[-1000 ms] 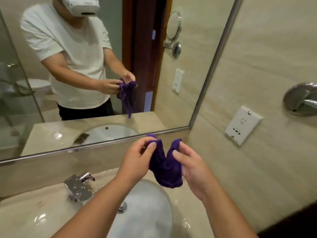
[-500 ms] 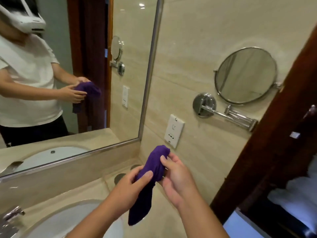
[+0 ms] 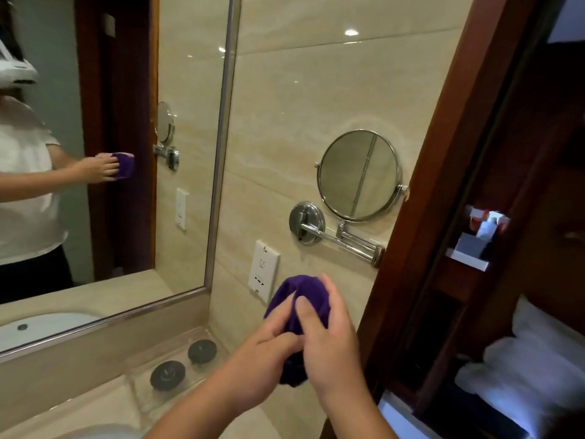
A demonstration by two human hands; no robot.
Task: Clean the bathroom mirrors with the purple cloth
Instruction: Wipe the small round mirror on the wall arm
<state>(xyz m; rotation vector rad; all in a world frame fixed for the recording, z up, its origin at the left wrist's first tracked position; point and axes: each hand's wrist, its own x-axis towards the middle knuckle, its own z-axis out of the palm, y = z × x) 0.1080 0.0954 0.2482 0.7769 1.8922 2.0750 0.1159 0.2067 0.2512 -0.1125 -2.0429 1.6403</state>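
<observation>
- The purple cloth (image 3: 299, 299) is bunched into a rounded wad, held in the air between both hands in front of the tiled wall.
- The left hand (image 3: 269, 345) grips the wad from the left and below, its fingers curled in against the fabric.
- The right hand (image 3: 330, 343) wraps the wad from the right, fingers (image 3: 304, 308) bent over its front. Cloth shows above the fingertips, and a dark fold hangs below the palm.
- The cloth sits just beside the white wall socket (image 3: 263, 270), below the round swivel mirror (image 3: 359, 174) on its chrome arm, and apart from the glass.
- The large wall mirror (image 3: 110, 137) lies well to the left and reflects the person holding the cloth.
- Two dark round lids (image 3: 167, 373) sit on the counter (image 3: 95, 403) below and left of the hands.
- A wooden door frame (image 3: 437, 185) stands right of the hands.
</observation>
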